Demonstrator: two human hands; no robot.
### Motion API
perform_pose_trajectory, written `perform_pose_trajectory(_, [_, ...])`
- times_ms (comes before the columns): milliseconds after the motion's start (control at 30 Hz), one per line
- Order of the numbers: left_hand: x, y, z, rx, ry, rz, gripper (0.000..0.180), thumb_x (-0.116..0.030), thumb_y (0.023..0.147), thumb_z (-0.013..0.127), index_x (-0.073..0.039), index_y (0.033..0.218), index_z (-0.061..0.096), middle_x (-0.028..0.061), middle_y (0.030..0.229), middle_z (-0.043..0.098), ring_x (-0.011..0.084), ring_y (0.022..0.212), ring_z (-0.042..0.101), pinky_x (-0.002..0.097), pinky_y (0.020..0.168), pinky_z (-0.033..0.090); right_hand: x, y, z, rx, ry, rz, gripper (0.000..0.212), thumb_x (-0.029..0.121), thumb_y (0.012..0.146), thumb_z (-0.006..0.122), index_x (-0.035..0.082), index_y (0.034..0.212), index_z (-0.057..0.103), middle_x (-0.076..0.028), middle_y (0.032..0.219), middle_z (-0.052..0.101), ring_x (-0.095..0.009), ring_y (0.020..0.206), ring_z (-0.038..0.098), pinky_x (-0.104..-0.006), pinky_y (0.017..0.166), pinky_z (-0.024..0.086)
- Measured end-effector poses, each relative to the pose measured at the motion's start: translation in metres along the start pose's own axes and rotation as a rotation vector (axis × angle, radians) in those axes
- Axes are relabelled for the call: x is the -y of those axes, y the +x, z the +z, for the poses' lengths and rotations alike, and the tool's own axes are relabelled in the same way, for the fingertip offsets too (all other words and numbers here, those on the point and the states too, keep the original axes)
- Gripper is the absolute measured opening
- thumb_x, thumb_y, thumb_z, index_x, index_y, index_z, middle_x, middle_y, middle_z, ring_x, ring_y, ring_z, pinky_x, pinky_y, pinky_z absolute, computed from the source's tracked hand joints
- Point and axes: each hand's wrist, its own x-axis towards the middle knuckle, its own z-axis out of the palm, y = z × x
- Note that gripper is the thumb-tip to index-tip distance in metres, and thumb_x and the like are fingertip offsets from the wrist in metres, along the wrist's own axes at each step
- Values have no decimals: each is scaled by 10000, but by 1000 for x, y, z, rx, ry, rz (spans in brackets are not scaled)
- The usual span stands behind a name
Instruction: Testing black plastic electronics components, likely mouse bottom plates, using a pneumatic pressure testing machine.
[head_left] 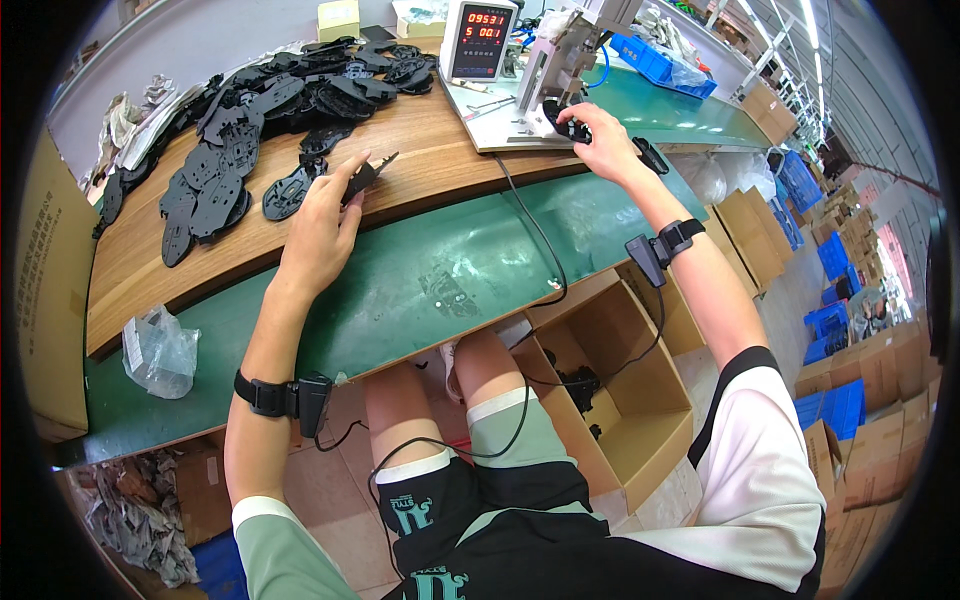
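At the bench (420, 290): a seated person works with both hands, the wooden part behind and the green mat in front.
Left hand (322, 225): it lies on the wood and holds one flat black part (362, 178); the fingers are closed loosely around its near end, and the far end sticks out toward the pile.
Right hand (603, 140): it reaches to the press (560, 55), and the fingers are curled on a black part (570, 127) that sits at the foot of this fixture. How tightly they grip cannot be told.
Pile (250, 140): many black parts lie spread on the wood, left and behind the left hand, some stacked on others.
Counter box (478, 40): it stands just left of the press, with red digits lit.
Box (630, 400): an open carton stands under the bench at the person's right knee, with only a few dark pieces on its bottom.
Progress, as a judgement: one part is at the press and the next waits in the left hand. The pile is large and the box is almost bare, so most of the work seems still left.
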Motion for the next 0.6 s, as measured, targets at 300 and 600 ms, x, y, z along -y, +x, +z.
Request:
perform_pose_trajectory(300, [6, 2, 3, -159, 79, 94, 412, -26, 1060, 586, -22, 1467, 522, 253, 1227, 690, 385, 1133, 683, 408, 987, 514, -2, 7, -8, 138, -52, 65, 436, -54, 768, 628, 93, 1174, 689, -107, 1234, 703, -333, 1211, 652, -419, 1070, 510])
perform_pose_trajectory(600, [-74, 53, 67, -53, 367, 567, 498, -2, 896, 674, -113, 1381, 648, 129, 1298, 729, 342, 1161, 666, 450, 981, 576, 13, -47, -7, -298, 64, 46, 351, -70, 870, 596, 70, 1168, 718, -136, 1191, 719, -349, 1158, 667, -438, 1006, 530])
